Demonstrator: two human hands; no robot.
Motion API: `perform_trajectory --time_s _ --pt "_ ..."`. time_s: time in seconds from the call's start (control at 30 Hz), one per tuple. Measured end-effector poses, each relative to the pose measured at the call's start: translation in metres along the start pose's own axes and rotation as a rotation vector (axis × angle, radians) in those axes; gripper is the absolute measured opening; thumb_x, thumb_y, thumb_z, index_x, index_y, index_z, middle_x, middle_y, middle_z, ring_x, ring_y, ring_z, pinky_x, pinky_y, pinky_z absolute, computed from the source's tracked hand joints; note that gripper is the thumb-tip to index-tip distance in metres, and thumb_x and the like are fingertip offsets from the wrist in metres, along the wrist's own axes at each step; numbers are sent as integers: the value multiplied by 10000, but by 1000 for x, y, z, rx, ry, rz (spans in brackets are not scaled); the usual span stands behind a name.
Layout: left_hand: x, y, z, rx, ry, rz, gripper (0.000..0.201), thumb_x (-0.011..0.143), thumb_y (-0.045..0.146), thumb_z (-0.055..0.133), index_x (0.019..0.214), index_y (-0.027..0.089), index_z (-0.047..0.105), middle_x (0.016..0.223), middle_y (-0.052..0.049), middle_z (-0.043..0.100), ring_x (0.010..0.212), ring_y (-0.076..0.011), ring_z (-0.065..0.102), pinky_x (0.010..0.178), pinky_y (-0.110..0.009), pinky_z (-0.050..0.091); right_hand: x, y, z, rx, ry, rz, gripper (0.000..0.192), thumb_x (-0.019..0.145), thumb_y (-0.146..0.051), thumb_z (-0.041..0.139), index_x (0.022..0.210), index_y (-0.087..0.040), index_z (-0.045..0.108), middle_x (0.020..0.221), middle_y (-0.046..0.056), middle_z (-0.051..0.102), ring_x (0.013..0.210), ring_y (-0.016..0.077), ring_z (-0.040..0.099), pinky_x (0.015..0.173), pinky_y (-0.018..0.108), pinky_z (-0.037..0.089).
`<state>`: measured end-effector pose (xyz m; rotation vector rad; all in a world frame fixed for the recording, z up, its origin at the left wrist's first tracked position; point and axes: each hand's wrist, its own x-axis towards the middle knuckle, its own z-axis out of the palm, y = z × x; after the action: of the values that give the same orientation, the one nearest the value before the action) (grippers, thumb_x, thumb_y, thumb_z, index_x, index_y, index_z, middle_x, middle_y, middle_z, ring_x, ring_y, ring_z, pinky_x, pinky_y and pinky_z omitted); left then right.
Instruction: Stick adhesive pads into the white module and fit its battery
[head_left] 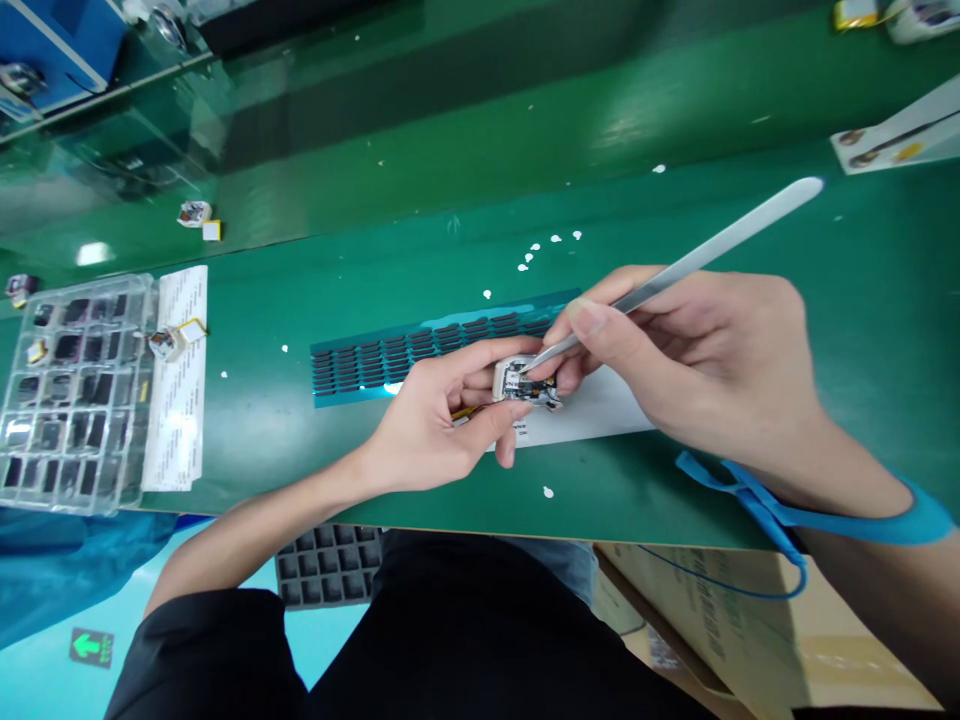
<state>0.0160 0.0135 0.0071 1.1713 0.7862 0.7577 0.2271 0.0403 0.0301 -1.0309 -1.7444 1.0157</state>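
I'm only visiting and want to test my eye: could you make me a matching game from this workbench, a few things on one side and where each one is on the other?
Things:
1. metal tweezers
2. small white device
3. clear compartment tray
4. blue wrist strap

Places:
A. far left on the green bench
B. around the right wrist
C. pinched in the left hand
D. held in the right hand, tip on the device

Pairs: 1-D, 2-C, 3-A, 4-B
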Motion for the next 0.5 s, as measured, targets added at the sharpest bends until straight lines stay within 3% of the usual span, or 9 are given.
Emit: perform_trajectory --time_s 0.23,0.5 --pt "-1 0 4 3 37 -4 390 969 198 696 1349 112 669 826 -18 731 559 -105 700 591 -231 596 -3 0 2 -21 9 17 349 1087 -404 677 800 -222 755 777 8 763 595 108 699 508 223 530" --pt "-3 -3 7 60 103 48 360 1029 262 631 1333 83 704 750 -18 728 505 -115 685 508 -226 551 -5 -1 5 -108 3 -60 327 1093 -275 631 778 -258 718 783 -24 767 614 113 706 516 246 519"
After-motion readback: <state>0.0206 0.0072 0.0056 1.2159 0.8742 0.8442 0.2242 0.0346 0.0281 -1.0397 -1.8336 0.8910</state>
